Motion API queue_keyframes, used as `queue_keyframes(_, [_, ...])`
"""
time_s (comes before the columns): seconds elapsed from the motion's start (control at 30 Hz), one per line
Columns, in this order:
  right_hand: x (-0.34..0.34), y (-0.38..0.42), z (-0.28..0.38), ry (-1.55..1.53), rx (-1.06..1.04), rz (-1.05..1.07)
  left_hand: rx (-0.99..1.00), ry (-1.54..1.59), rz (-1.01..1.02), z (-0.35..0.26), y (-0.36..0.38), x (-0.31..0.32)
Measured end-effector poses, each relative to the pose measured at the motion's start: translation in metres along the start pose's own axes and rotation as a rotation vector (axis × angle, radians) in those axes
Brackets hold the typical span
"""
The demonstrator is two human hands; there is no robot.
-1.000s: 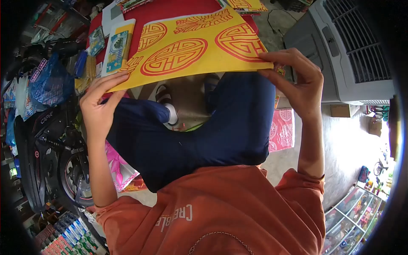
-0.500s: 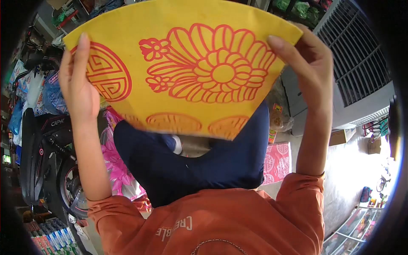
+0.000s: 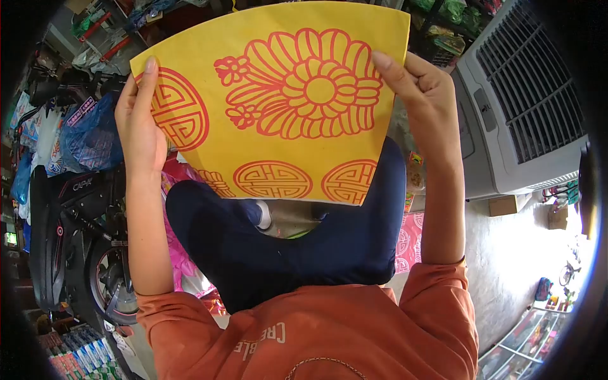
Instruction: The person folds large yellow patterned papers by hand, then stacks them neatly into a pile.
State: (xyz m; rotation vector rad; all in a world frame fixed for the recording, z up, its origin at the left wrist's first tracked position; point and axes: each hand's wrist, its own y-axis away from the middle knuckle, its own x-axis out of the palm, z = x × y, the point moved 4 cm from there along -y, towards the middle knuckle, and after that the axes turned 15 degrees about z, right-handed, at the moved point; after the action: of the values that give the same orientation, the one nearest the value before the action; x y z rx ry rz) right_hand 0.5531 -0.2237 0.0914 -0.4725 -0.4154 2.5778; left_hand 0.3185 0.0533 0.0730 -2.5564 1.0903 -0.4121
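Observation:
A yellow sheet of paper [image 3: 278, 149] with red flower and round patterns is held up in front of me, above my knees. My left hand [image 3: 140, 123] grips its left edge, thumb on the printed face and fingers behind. At the right edge, my right hand [image 3: 423, 92] pinches the sheet the same way, its thumb near the large red flower. The sheet's lower edge hangs over my dark blue trousers [image 3: 285, 259]. What lies behind the paper is hidden.
A black motorbike [image 3: 76, 221] stands at my left, near a blue plastic bag [image 3: 94, 139]. To the right is a large grey air cooler [image 3: 506, 120]. Pink patterned paper [image 3: 408, 244] lies by my right knee, and shiny pink material [image 3: 182, 253] by my left.
Both hands have come closer together, the right moving left and the left moving right, still holding the sheet. The sheet looks narrower, and its lower edge is sharper now.

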Motion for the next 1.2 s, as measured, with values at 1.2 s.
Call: queue_keyframes(1.2, [0.003,-0.014,-0.145,0.472,-0.025,0.357,-0.207,-0.323,0.482,0.091,0.050,-0.012])
